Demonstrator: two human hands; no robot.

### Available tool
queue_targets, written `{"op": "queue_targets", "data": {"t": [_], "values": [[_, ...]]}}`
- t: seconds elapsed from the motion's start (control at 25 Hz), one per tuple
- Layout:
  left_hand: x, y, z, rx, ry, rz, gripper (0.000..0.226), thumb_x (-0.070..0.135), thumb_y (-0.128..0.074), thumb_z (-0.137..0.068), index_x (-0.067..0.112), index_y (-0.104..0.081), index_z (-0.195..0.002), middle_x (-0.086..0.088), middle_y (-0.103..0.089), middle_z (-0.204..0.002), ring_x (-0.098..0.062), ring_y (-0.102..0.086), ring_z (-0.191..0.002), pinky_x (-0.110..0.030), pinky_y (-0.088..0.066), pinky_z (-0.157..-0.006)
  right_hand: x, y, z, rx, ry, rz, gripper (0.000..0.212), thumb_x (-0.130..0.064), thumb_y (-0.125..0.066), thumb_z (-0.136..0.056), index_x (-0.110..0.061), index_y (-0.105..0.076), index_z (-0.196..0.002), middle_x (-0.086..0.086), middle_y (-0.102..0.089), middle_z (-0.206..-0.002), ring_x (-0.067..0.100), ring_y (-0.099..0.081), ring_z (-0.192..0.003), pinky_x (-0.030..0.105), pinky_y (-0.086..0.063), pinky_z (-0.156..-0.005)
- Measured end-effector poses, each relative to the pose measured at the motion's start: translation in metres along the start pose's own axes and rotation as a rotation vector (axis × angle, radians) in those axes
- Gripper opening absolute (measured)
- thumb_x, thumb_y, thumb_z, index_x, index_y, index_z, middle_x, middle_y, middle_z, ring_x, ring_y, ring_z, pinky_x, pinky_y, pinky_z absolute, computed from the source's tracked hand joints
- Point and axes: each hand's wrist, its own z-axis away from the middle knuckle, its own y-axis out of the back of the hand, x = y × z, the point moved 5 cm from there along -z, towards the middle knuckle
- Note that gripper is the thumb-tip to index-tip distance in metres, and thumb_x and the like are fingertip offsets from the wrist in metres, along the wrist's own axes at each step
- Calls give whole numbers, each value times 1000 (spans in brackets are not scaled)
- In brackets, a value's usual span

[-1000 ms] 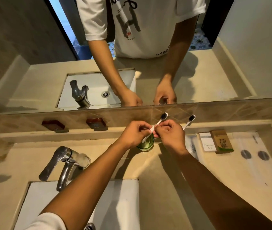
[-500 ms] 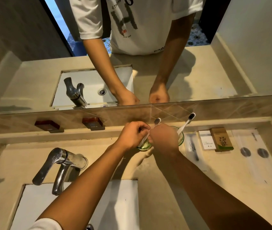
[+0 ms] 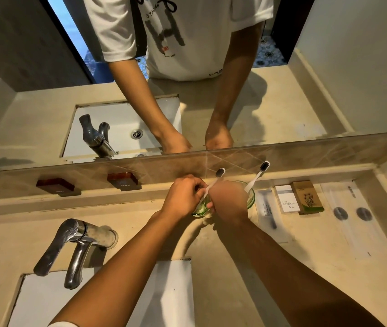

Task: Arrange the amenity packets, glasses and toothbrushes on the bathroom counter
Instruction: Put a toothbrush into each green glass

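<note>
Two green-tinted glasses stand side by side at the back of the counter, the left glass (image 3: 200, 208) and the right glass (image 3: 251, 197). A white toothbrush with dark bristles (image 3: 219, 173) leans out of the left glass, and my left hand (image 3: 184, 197) pinches its handle. A second toothbrush (image 3: 264, 166) leans in the right glass. My right hand (image 3: 229, 202) is blurred and curled over the gap between the glasses. It covers part of the right glass, and its thumb is at the left glass. What it grips is hidden.
Right of the glasses lie a clear razor packet (image 3: 268, 208), a white box (image 3: 286, 199), a brown box (image 3: 306, 197) and a clear packet with two dark discs (image 3: 350, 213). The faucet (image 3: 77, 244) and sink basin (image 3: 168, 291) are at the near left. A mirror runs behind the ledge.
My right hand has left the toothbrush handle and dropped right, over the glasses. The left hand has lowered that toothbrush into the left glass.
</note>
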Motion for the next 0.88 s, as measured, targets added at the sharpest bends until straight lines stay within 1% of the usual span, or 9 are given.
{"op": "queue_targets", "data": {"t": [0.2, 0.28, 0.36, 0.4, 0.48, 0.6, 0.68, 0.8, 0.88], "values": [[1, 0, 1, 16, -8, 3, 14, 22, -69, -89, 22, -78, -100, 0, -70, -97, -17, -64, -87, -31, -53, -79, 6, -3, -3, -7, -18, 9, 11, -22, -68, -88, -15, -68, -79, -5, -71, -52, 10, -63, -36, 22, -47, -31], [0, 3, 3, 28, -34, 17, 14, 20, -69, -89, 20, -77, -100, -1, -68, -96, -18, -64, -87, -29, -51, -79, 7, -3, -4, 4, -16, 18, 11, -25, -69, -88, -15, -69, -83, -5, -70, -50, 9, -62, -36, 20, -46, -32], [-3, 6, 9, 85, -53, -2, 14, 19, -68, -90, 18, -76, -101, -3, -65, -96, -18, -60, -90, -28, -47, -79, 5, -3, -6, 13, 24, 35, 11, -27, -69, -89, -16, -70, -91, -6, -68, -47, 8, -61, -35, 18, -46, -34], [-6, 8, 14, 127, -49, -23, 14, 20, -68, -90, 17, -75, -102, -4, -63, -97, -18, -58, -93, -28, -45, -81, 4, -4, -7, 11, 48, 32, 12, -29, -69, -90, -17, -70, -94, -5, -68, -47, 9, -60, -35, 19, -48, -36], [-16, 11, 24, 199, 2, -26, 19, 20, -67, -91, 14, -72, -109, -5, -61, -102, -19, -55, -98, -29, -44, -86, 3, -5, -9, -3, 90, 3, 17, -29, -68, -92, -12, -72, -90, 0, -68, -47, 13, -58, -36, 26, -54, -44], [-32, 10, 37, 226, 122, 99, 26, 16, -64, -93, 10, -70, -117, -8, -65, -109, -23, -62, -101, -34, -51, -94, 5, -6, -9, 8, 108, -66, 21, -24, -68, -93, -11, -73, -77, 5, -67, -50, 18, -60, -39, 39, -57, -49], [-38, 7, 42, 247, 173, 199, 25, 13, -62, -94, 10, -72, -117, -8, -70, -109, -22, -66, -96, -32, -53, -91, 7, -5, -9, 20, 109, -76, 23, -21, -68, -93, -10, -72, -74, 7, -67, -52, 18, -63, -40, 38, -57, -47], [-45, 3, 45, 266, 258, 355, 23, 13, -62, -95, 13, -75, -113, -3, -76, -107, -14, -69, -92, -24, -52, -86, 10, -5, -10, 14, 102, -84, 26, -19, -67, -93, -7, -71, -71, 8, -67, -53, 15, -64, -40, 35, -56, -47], [-51, -1, 44, 248, 321, 470, 21, 14, -63, -94, 15, -76, -111, 0, -77, -105, -13, -71, -94, -30, -57, -90, 13, -5, -11, -1, 83, -113, 27, -18, -67, -93, -5, -71, -71, 9, -66, -53, 16, -63, -40, 40, -57, -49]]}}
